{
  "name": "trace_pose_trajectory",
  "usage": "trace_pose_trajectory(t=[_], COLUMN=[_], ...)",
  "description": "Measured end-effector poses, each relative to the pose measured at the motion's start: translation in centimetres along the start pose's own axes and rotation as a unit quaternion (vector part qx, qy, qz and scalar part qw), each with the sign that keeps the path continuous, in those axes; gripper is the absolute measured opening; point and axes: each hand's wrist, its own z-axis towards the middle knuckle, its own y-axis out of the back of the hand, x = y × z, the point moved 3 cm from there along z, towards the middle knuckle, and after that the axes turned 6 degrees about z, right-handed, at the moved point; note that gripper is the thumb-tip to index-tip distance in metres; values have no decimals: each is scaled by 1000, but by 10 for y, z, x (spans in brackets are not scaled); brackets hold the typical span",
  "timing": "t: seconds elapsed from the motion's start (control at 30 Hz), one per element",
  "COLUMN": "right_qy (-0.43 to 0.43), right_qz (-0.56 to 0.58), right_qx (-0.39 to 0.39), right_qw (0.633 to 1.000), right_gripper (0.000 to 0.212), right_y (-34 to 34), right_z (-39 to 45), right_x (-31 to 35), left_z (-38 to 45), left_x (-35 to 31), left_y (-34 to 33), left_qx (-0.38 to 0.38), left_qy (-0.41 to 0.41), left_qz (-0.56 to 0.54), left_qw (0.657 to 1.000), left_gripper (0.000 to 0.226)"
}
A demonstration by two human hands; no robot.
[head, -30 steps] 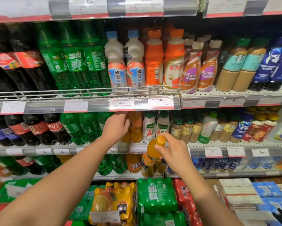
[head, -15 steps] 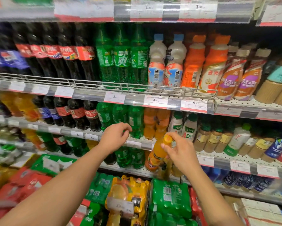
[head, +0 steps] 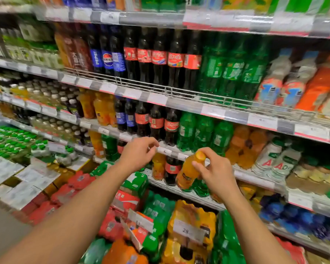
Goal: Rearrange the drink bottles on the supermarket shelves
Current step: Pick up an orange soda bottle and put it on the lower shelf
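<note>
So, holding a small orange soda bottle [head: 189, 172] out in front of the shelf rows, tilted, pinched up near the orange cap by the right hand [head: 215, 173]. Thumb and a couple of fingers [head: 208, 151] closing around the neck and cap only, nothing supporting the base. Hanging just in front of the lower shelf edge [head: 252, 178], overlapping a small cola bottle [head: 172, 169] and some green bottles [head: 201, 187] standing behind it, not resting on anything.

Left hand [head: 139, 156] hovering empty at the price strip [head: 165, 150] of the shelf above, fingers curled loosely with thumb and index nearly meeting, maybe touching the tag rail, hard to say for sure.

Risk-wise: gripping that high and light probably means a slip if the bottle bumps a shelf lip going in, and then landing on the multipacks [head: 192, 221] stacked below. Swinging the dangling base into the cola row could also be knocking neighbours over, domino style, since those are packed tight. Matching orange bottles [head: 244, 143] sitting further right on the middle shelf, so possibly reaching across and clipping the green ones [head: 202, 134] on the way. Everything's a bit motion-blurred too, so aiming for a slot while the head's turning seems like asking for a misplacement.
</note>
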Motion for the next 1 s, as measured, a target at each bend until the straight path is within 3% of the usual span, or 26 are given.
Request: trace_pose_trajectory(t=[0.27, 0.5, 1.0], right_qy=[15, 21, 8], right_qz=[13, 40, 76], right_qx=[1, 12, 37], right_qw=[1000, 999, 996], right_gripper=[23, 20, 16], right_y=[-112, -171, -281], right_z=[13, 33, 109], right_x=[122, 196, 240], left_z=[-56, -88, -84], left_x=[139, 220, 349], left_y=[92, 145, 160], left_qx=[-27, -33, -24], left_qy=[12, 44, 79], left_qz=[28, 22, 37], left_qw=[999, 998, 996], left_gripper=[21, 19, 18])
